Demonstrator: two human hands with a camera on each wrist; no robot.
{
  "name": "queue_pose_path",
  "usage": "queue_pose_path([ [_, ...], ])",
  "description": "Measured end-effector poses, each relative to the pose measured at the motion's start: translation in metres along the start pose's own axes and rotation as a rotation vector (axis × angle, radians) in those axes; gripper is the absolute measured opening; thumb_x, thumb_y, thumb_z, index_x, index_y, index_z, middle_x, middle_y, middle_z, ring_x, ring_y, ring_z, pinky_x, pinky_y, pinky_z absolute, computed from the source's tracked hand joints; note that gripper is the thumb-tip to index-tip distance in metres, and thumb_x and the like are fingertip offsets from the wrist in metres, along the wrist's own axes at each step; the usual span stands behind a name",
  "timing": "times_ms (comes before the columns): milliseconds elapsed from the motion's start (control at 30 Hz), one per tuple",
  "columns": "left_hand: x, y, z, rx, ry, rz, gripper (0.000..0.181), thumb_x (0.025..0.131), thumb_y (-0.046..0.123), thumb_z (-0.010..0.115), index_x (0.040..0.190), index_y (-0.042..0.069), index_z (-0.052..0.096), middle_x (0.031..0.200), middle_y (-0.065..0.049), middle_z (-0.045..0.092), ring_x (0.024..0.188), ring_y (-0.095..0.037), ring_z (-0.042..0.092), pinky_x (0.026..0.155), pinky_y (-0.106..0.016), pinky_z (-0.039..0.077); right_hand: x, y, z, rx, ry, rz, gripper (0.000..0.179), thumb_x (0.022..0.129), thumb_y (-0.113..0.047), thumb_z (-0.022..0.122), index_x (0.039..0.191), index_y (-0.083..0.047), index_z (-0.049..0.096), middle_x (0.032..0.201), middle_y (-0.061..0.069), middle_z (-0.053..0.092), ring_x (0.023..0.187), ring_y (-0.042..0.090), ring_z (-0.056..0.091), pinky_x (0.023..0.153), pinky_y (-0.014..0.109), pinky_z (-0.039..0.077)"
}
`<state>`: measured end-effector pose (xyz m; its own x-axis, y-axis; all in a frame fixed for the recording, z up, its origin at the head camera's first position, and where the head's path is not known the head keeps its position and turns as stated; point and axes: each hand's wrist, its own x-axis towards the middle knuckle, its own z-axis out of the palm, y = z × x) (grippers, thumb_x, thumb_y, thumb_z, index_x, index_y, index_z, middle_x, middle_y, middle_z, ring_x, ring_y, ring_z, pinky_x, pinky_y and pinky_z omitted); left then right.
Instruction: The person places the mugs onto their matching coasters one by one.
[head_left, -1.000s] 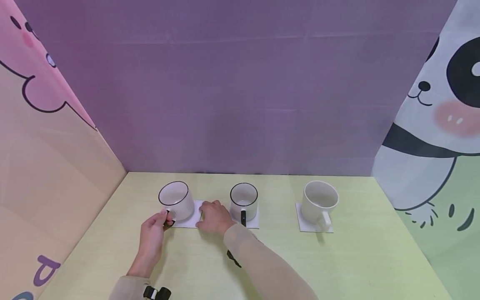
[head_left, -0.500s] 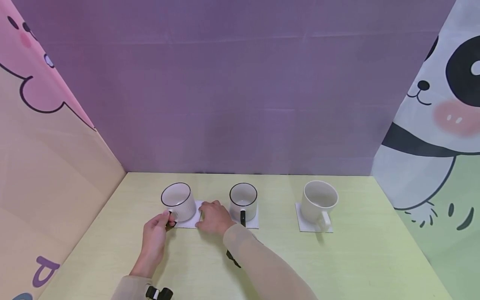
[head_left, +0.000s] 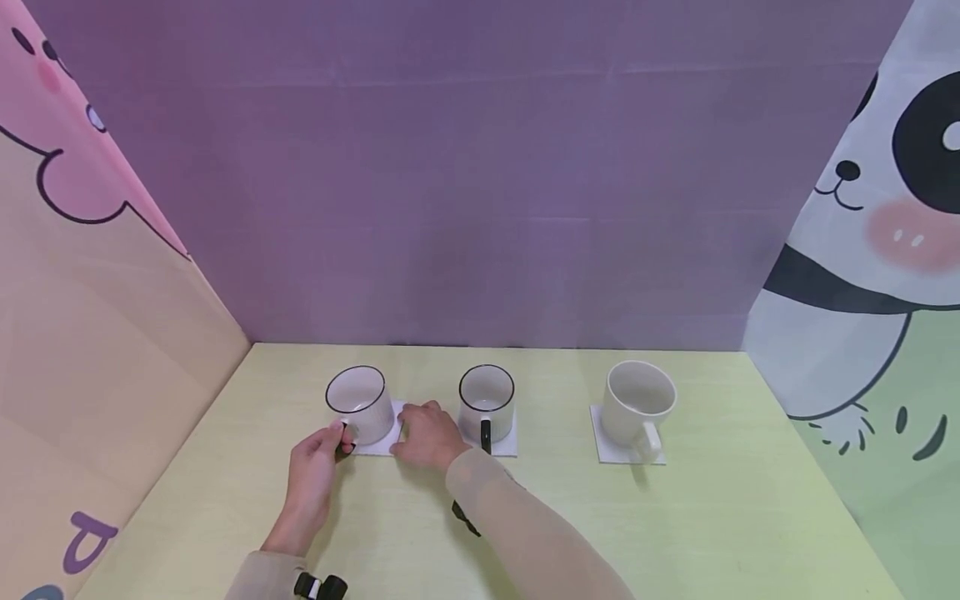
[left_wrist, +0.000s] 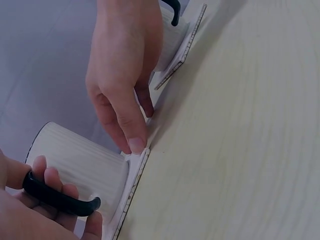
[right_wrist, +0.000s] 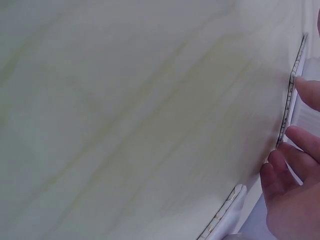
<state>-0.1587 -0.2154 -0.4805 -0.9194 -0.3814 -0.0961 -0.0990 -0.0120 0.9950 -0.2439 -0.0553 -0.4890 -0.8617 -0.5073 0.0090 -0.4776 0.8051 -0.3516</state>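
A white mug [head_left: 363, 417] with a black rim stands on a white square coaster [head_left: 388, 437] at the left of the table. My left hand [head_left: 311, 479] grips its black handle [left_wrist: 57, 196], fingers curled round it in the left wrist view. On the coaster's right side my right hand [head_left: 429, 437] holds the edge between thumb and fingers; the right wrist view shows these fingertips [right_wrist: 295, 134] at the edge. Just right of that hand, a second black-rimmed mug [head_left: 487, 412] stands on its own coaster [head_left: 510, 443], partly hidden by my right hand and sleeve.
A plain white mug [head_left: 633, 412] stands on a coaster [head_left: 609, 452] farther right, handle toward me. The pale wooden table [head_left: 712, 517] meets a purple back wall [head_left: 495, 183]. Printed cartoon panels close off both sides.
My left hand has shifted the left mug slightly to the right, farther over the coaster. The right hand stays at the coaster's edge.
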Motion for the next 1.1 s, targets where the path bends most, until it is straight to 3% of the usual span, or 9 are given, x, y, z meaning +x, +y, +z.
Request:
queue_pose_path([
  [333,-0.001,0.007,-0.002,0.095,-0.009,-0.003,0.039,0.109,0.023,0.048,0.097,-0.01,0.063,0.083,0.0,0.057,0.086,-0.013,0.053,0.082,-0.026,0.049,-0.001,-0.005,-0.003,-0.064,-0.007,0.007,0.031,0.086,-0.036,0.078,0.11,-0.016,0.075,0.135,-0.002,0.065,0.114,0.02,0.059,0.09,0.03,0.052],
  [467,-0.001,0.006,-0.004,0.127,-0.005,0.015,0.04,0.109,0.024,0.049,0.096,-0.011,0.063,0.081,0.0,0.058,0.086,-0.012,0.054,0.08,-0.022,0.049,-0.004,-0.007,-0.005,-0.042,-0.024,0.014,0.022,0.086,-0.033,0.079,0.099,-0.016,0.074,0.11,-0.005,0.071,0.104,0.018,0.059,0.078,0.03,0.052],
  [567,0.0,0.005,-0.004,0.155,0.002,0.026,0.041,0.108,0.026,0.049,0.096,-0.011,0.064,0.08,0.001,0.06,0.086,-0.011,0.055,0.079,-0.019,0.049,-0.008,-0.009,-0.009,-0.027,-0.049,0.014,0.017,0.087,-0.03,0.077,0.084,-0.016,0.067,0.087,-0.006,0.064,0.095,0.016,0.058,0.066,0.03,0.049],
  [667,0.0,0.004,-0.004,0.176,0.011,0.038,0.043,0.108,0.027,0.05,0.097,-0.011,0.065,0.079,0.002,0.061,0.086,-0.01,0.055,0.078,-0.018,0.049,-0.013,-0.01,-0.014,-0.018,-0.068,0.008,0.023,0.089,-0.029,0.075,0.076,-0.016,0.062,0.078,-0.005,0.059,0.084,0.013,0.056,0.06,0.029,0.046],
  [833,0.0,0.004,-0.002,0.202,0.026,0.053,0.043,0.108,0.028,0.051,0.097,-0.012,0.065,0.078,0.003,0.061,0.085,-0.01,0.055,0.077,-0.018,0.048,-0.02,-0.013,-0.022,0.009,-0.081,-0.01,0.014,0.091,-0.028,0.074,0.089,-0.014,0.07,0.084,-0.004,0.065,0.076,0.01,0.054,0.06,0.026,0.045],
  [1000,-0.001,0.004,-0.002,0.244,0.039,0.066,0.044,0.108,0.029,0.05,0.098,-0.011,0.065,0.079,0.001,0.062,0.086,-0.012,0.054,0.076,-0.017,0.047,-0.028,-0.019,-0.03,0.026,-0.105,-0.009,0.023,0.094,-0.03,0.071,0.111,-0.015,0.073,0.105,-0.005,0.072,0.092,0.009,0.062,0.074,0.029,0.052],
  [1100,-0.001,0.003,-0.002,0.278,0.041,0.07,0.045,0.108,0.031,0.049,0.098,-0.01,0.066,0.081,-0.001,0.063,0.087,-0.013,0.054,0.077,-0.016,0.046,-0.035,-0.022,-0.034,0.038,-0.113,-0.019,0.027,0.095,-0.032,0.069,0.116,-0.015,0.073,0.109,-0.006,0.072,0.096,0.01,0.064,0.077,0.03,0.053],
])
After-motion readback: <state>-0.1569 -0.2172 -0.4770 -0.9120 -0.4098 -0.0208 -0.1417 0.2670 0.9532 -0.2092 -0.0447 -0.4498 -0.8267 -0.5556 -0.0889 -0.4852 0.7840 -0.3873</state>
